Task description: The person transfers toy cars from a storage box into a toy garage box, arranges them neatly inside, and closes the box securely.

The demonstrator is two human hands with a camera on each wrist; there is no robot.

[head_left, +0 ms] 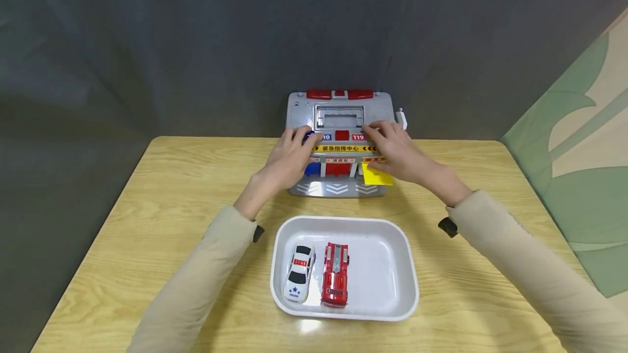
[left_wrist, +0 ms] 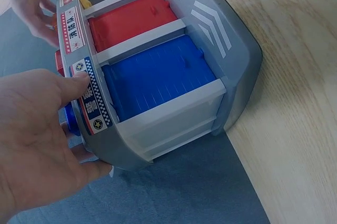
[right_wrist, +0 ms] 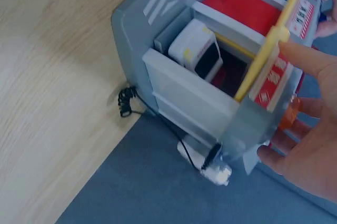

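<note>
Two hands rest on a grey toy rescue station (head_left: 338, 119) at the far edge of a wooden table (head_left: 162, 200): left hand (head_left: 289, 157), right hand (head_left: 399, 154). Its yellow door (head_left: 376, 175) stands open. Nearer, a white tray (head_left: 387, 266) holds a police car (head_left: 300, 272) beside a red fire engine (head_left: 336, 281).

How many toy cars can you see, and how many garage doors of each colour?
Toy cars in the white tray: 2, the police car and the fire engine
Toy cars in the toy garage: 1, a white car behind the raised yellow door
Blue doors: 1
Red doors: 1
Yellow doors: 1
Total: 3 cars, 3 doors
</note>
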